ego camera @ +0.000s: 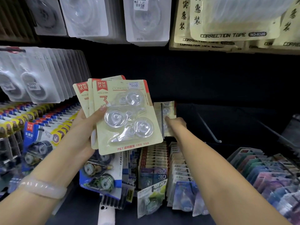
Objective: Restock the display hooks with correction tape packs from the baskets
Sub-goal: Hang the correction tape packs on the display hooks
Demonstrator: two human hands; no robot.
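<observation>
Midway, as I read it: my left hand point(87, 127) grips a fanned stack of beige correction tape packs point(126, 116), thumb across the front blister, fingers curled behind; at least three cards show, so several remain to be hung. Taking that stack as the landmark, just to its right one matching pack point(168, 117) sits far back on a dark display hook point(162, 120), and my right hand point(176, 123) reaches to it, fingertips at the card's face. Whether those fingers pinch the card or merely push it I cannot tell, since the hand is seen end-on and partly shadowed. Farther right of the stack, a second bare hook point(209, 127) juts out from the dark back panel, apparently unfilled. Above the stack hang full rows of clear-blister packs point(146, 21) and cream packs point(233, 30) printed CORRECTION TAPE; to its left, more crowded rows point(40, 75). Below it lie trays of assorted packs point(154, 159), though no basket is plainly identifiable. My judgement: one pack placed on this hook, the handful still to go, at least one hook waiting.
</observation>
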